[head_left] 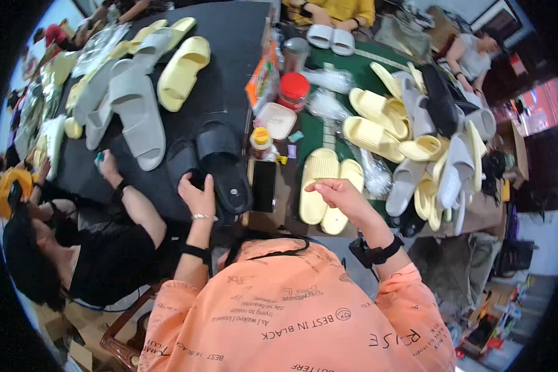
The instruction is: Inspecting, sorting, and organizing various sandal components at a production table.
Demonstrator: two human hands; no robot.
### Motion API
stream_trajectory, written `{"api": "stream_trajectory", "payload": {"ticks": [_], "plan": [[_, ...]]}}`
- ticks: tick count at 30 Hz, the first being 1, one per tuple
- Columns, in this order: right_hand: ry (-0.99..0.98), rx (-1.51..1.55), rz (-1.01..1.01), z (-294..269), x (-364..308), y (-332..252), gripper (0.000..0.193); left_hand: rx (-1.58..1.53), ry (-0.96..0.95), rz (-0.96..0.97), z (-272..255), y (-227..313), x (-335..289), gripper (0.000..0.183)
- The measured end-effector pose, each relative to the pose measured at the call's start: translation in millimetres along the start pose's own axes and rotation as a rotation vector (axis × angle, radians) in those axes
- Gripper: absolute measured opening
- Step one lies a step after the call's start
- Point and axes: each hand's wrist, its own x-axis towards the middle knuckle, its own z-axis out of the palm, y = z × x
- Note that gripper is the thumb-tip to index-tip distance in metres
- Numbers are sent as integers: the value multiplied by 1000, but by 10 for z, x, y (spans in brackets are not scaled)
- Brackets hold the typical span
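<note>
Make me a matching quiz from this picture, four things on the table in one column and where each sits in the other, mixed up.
Things:
1. black slipper
2. pale yellow slipper pair
3. red-lidded jar
4. white slipper pair

Places:
A. far end of the green mat
B. under the left hand
C. just beyond the right hand
D. between the black and green surfaces

Pairs: 1-B, 2-C, 3-D, 4-A

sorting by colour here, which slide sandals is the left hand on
The black pair right at the left hand. The other slides on the tables are grey, yellow or white; only these are black.
</note>
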Motion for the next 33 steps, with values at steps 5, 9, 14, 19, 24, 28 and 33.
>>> {"api": "stream_trajectory", "payload": {"ticks": [5,9,14,19,24,28,33], "plan": [[-202,28,-15,464,350,-194,24,-712,-423,-72,-394,664,-107,32],[-269,4,-16,734,522,-180,25,-1147,-677,-309,-502,987,-86,17],[-405,-32,-5,916,648,-29,26,-992,-583,-317,-534,760,-11,11],[-611,170,208,1084,876,64,19,-852,-492,-162,-608,348,398,15],[-582,204,246,1492,1281,127,19,-248,-263,-54,-261,-377,1282,18],[-458,179,379,1848,1557,170,19,-17,-460,-90,-30,-602,1438,19],[-263,338,340,2308,1859,204,20,150,-742,-145,155,-665,1524,34]]}}
